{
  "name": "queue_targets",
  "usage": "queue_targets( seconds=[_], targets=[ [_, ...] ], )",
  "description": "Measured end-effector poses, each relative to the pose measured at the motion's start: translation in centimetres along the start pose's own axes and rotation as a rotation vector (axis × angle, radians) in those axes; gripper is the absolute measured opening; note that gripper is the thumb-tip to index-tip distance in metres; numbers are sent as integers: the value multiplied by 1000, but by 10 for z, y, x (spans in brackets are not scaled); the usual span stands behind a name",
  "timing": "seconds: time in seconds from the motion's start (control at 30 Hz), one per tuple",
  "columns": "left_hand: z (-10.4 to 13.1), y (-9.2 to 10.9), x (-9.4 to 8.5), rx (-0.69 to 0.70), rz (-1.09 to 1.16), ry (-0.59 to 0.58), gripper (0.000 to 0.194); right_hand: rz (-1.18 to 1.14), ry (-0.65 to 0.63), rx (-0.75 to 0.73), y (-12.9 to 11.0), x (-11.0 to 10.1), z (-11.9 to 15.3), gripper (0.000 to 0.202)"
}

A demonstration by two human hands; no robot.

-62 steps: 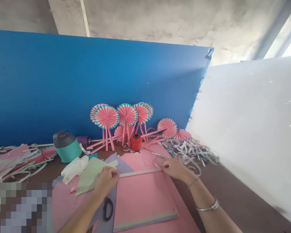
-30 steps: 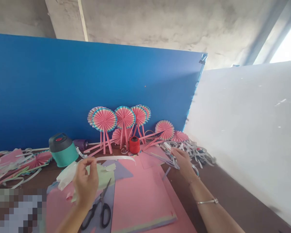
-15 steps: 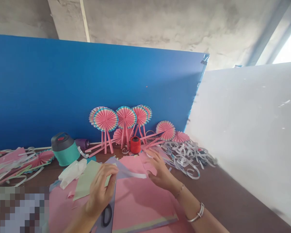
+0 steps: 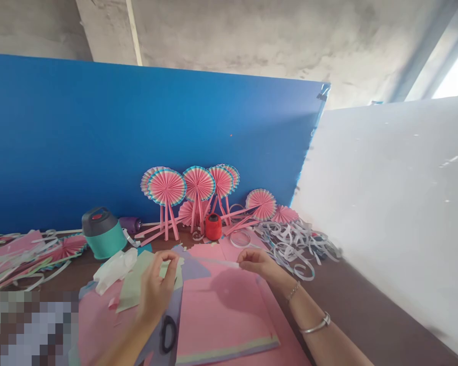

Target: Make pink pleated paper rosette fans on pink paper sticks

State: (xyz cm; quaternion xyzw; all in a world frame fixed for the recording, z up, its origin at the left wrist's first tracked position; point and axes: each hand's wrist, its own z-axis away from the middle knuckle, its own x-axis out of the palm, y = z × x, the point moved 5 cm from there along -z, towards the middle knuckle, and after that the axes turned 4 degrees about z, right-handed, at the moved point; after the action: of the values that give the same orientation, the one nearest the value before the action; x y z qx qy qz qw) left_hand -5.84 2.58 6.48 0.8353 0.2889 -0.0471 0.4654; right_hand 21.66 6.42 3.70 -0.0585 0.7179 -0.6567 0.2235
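Observation:
A thin whitish strip, which looks like tape (image 4: 218, 262), stretches between my two hands above the stack of pink paper (image 4: 221, 310). My left hand (image 4: 158, 284) pinches its left end between thumb and fingertips. At the other end, my right hand (image 4: 261, 267) has thumb and finger closed on it. Below the strip, the pink sheets lie with green and lilac edges showing along the near side. Close to my left wrist, a black scissor handle (image 4: 168, 334) pokes out from the papers.
Pleated pink paper fans (image 4: 167, 187) stand against the blue partition (image 4: 99, 127). A red container (image 4: 213, 227) and a pale ring (image 4: 240, 238) lie before them. Curled white strips (image 4: 293, 244) heap up at right. A teal jar (image 4: 106, 241) and crumpled white tissue (image 4: 116, 269) are at left.
My right hand has closed from spread fingers to a pinch on the strip's right end. The strip is now drawn straighter between my hands.

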Motion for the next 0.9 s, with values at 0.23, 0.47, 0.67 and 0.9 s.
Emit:
queue_targets(
  seconds=[0.23, 0.47, 0.67, 0.9],
  targets=[
    [-3, -28, 18, -260, -9, -170, 26, 249, 119, 56, 7, -3, -4, 14],
    [1, -38, 25, -264, -194, -282, 19, 267, 149, 183, 10, -5, 1, 12],
    [11, -46, 33, -371, -431, -456, 15, 387, 95, 276, 23, -3, 5, 42],
    [12, -38, 34, -370, -465, -522, 16, 475, 49, 362, 27, 1, 5, 45]
  ],
)
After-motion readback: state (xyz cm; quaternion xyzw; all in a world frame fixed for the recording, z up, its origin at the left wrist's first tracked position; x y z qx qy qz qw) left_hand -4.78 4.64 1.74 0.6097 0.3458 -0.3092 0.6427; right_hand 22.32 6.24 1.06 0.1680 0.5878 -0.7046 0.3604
